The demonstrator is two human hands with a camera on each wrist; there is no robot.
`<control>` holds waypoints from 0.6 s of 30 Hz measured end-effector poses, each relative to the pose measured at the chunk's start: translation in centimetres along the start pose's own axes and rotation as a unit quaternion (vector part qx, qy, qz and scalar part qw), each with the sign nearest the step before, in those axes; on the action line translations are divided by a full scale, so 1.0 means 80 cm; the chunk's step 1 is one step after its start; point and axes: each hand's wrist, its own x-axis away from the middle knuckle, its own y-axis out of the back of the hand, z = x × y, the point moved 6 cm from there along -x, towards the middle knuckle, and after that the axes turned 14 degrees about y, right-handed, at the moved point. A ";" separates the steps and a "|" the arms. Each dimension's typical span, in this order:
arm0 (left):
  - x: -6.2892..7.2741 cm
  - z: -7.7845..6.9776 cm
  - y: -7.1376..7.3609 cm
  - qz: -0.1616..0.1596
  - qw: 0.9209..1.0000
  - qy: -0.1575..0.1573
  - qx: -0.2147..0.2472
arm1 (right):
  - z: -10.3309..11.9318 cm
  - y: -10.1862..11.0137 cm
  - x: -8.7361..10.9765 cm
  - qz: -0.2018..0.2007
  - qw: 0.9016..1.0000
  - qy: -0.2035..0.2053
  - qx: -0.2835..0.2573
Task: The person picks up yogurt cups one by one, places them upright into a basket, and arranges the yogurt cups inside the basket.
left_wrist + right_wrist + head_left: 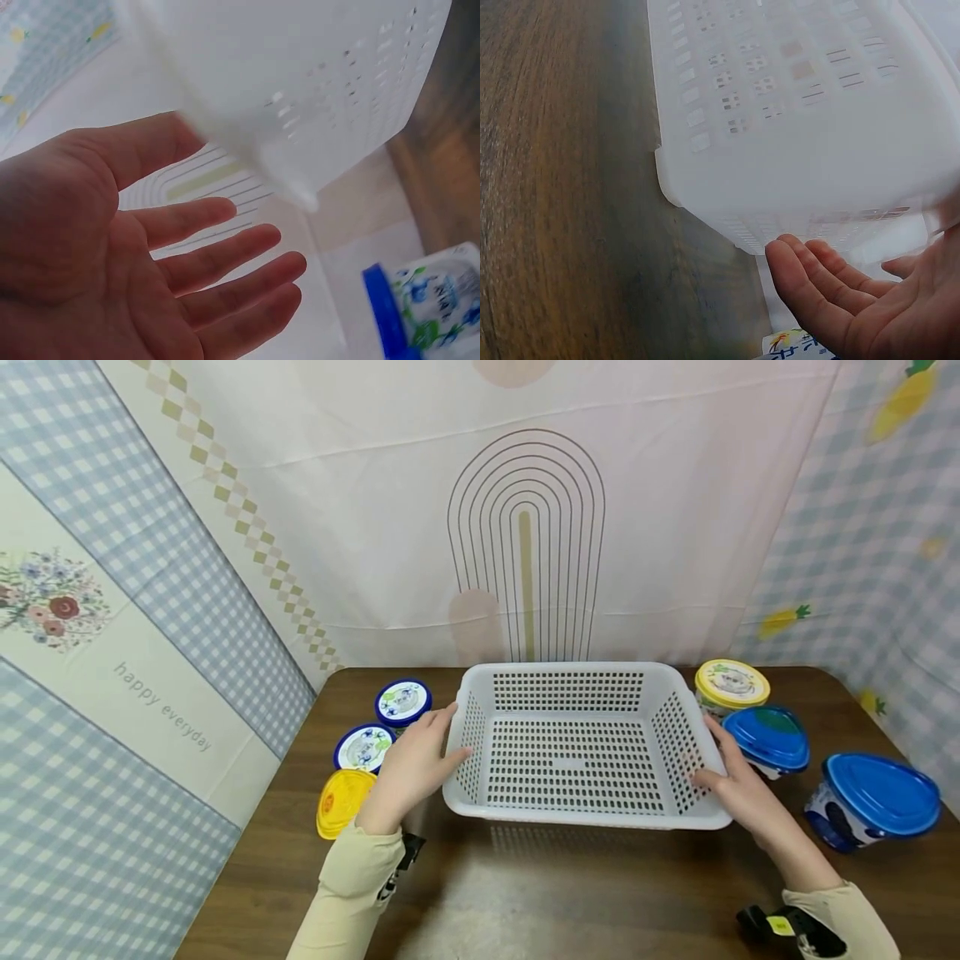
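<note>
A white plastic basket (570,764) with slotted walls stands at the middle of the wooden table, its back rim near the wall. At its left end is my left hand (416,760), thumb over the rim. The left wrist view shows that hand's fingers (232,292) spread and nearly straight, away from the basket wall. My right hand (742,785) is at the opposite end, thumb over the rim there. In the right wrist view its fingers (817,292) lie loosely bent below the rim; the thumb is mostly hidden.
Left of the basket are two tubs with blue-edged white lids (403,702) (365,748) and one with a yellow lid (343,802). On the right stand a yellow-lidded tub (732,683) and two blue-lidded tubs (765,739) (881,793). Patterned cloth (375,527) hangs behind the table.
</note>
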 end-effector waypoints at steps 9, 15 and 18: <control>0.011 0.008 0.038 -0.033 0.999 -0.006 0.006 | -0.002 0.001 0.000 -0.002 1.000 0.001 -0.010; 0.017 0.022 0.051 -0.039 0.999 -0.013 0.005 | -0.002 -0.001 0.000 -0.005 1.000 0.005 -0.015; 0.019 0.032 0.055 -0.044 0.999 -0.009 0.001 | -0.001 -0.002 0.000 -0.008 1.000 0.008 -0.019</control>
